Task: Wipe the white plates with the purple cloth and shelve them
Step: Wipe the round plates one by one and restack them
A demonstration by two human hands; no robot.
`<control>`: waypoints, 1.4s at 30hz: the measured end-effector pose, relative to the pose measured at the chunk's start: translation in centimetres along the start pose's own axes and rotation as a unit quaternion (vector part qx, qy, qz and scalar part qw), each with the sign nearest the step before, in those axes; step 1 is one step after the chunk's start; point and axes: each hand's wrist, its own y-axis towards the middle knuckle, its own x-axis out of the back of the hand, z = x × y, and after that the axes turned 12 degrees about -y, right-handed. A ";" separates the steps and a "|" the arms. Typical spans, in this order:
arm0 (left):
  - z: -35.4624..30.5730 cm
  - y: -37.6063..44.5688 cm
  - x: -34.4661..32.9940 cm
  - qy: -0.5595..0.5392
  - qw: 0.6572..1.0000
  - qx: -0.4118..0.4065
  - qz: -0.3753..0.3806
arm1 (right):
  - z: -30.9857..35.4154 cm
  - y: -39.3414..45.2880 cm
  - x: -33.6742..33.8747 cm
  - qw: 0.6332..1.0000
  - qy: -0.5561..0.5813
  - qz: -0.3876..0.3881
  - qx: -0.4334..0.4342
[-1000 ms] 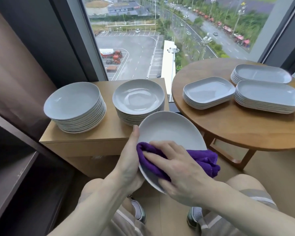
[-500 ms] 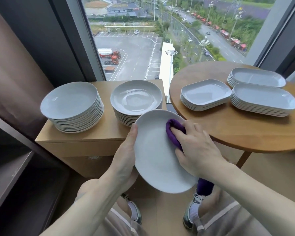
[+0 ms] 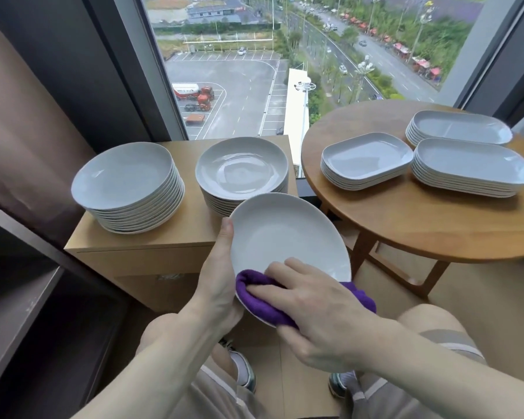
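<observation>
Wiping one round white plate above the cabinet's front edge

Head view: left hand grips the plate by its left rim, fingers curled behind; right hand presses the purple cloth flat-fingered on its near edge. Glazed, likely slippery and breakable; the rim seems the safest hold.

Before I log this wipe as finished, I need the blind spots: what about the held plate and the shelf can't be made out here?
Head view only:
- Held plate: its near rim is covered by the purple cloth and right hand; its underside faces away.
- Left hand: its fingers are behind the plate.
- Shelf: cut off by the left edge and dark, so its contents cannot be told.
</observation>
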 end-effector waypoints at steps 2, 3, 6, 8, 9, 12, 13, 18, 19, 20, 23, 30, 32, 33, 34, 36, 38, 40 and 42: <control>1.0 -0.6 -0.5 0.007 1.000 0.025 0.011 | -0.3 0.2 -0.3 0.999 0.019 -0.022 -0.021; 1.5 -0.8 -0.7 0.014 0.999 0.035 0.012 | -0.6 0.4 -0.5 0.999 0.018 -0.029 -0.040; 2.6 -1.2 -1.2 0.057 0.997 0.041 0.015 | -2.1 1.0 -1.0 0.992 0.012 -0.046 -0.117; 3.0 -1.2 -1.1 0.071 0.996 0.044 0.025 | -3.6 1.1 -0.8 0.985 0.000 -0.052 -0.165; 3.0 -1.1 -0.9 0.068 0.996 0.041 0.029 | -4.3 1.1 -0.6 0.981 -0.014 -0.054 -0.184; 2.0 -0.9 -0.6 0.057 0.998 0.010 0.025 | -5.9 0.8 -0.3 0.970 -0.051 -0.037 -0.234; 1.7 -0.9 -0.6 0.058 0.998 -0.003 0.023 | -6.0 0.8 -0.4 0.968 -0.059 -0.029 -0.241; 0.3 -0.4 -0.3 0.046 0.999 -0.028 -0.006 | -3.5 0.6 -0.3 0.982 -0.037 -0.009 -0.184; 0.1 -0.2 -0.1 0.037 0.999 -0.034 -0.014 | -2.7 0.5 -0.1 0.987 -0.028 -0.007 -0.156; -0.1 0.0 0.0 0.028 0.999 -0.037 -0.022 | -2.0 0.4 0.1 0.992 -0.024 -0.007 -0.126; 0.0 0.1 0.0 0.002 0.999 -0.036 -0.019 | -0.4 0.1 0.3 0.998 -0.025 -0.010 -0.050; 1.5 -0.7 -1.0 0.007 1.000 0.000 0.021 | -2.2 0.8 -1.5 0.996 -0.002 -0.054 -0.070; 2.1 -0.9 -1.0 0.023 0.999 0.004 0.028 | -3.2 1.2 -1.7 0.991 0.000 -0.058 -0.117; 2.3 -1.1 -0.9 0.024 0.999 0.002 0.031 | -3.8 1.3 -1.5 0.989 -0.003 -0.057 -0.137; 2.3 -1.2 -0.9 0.025 0.999 0.000 0.033 | -4.5 1.3 -1.3 0.986 -0.006 -0.054 -0.156; 2.3 -1.5 -0.9 0.026 0.999 -0.007 0.035 | -6.0 1.0 -0.6 0.980 -0.013 -0.047 -0.195; 2.3 -1.7 -0.9 0.017 0.999 -0.010 0.040 | -7.3 0.6 0.0 0.973 0.002 -0.044 -0.228; 2.5 -1.5 -1.2 0.005 0.999 -0.015 0.039 | -8.2 0.3 0.5 0.966 0.029 -0.048 -0.250; 2.9 -0.8 -1.7 0.004 0.999 -0.023 0.035 | -9.2 0.1 1.2 0.955 0.050 -0.069 -0.285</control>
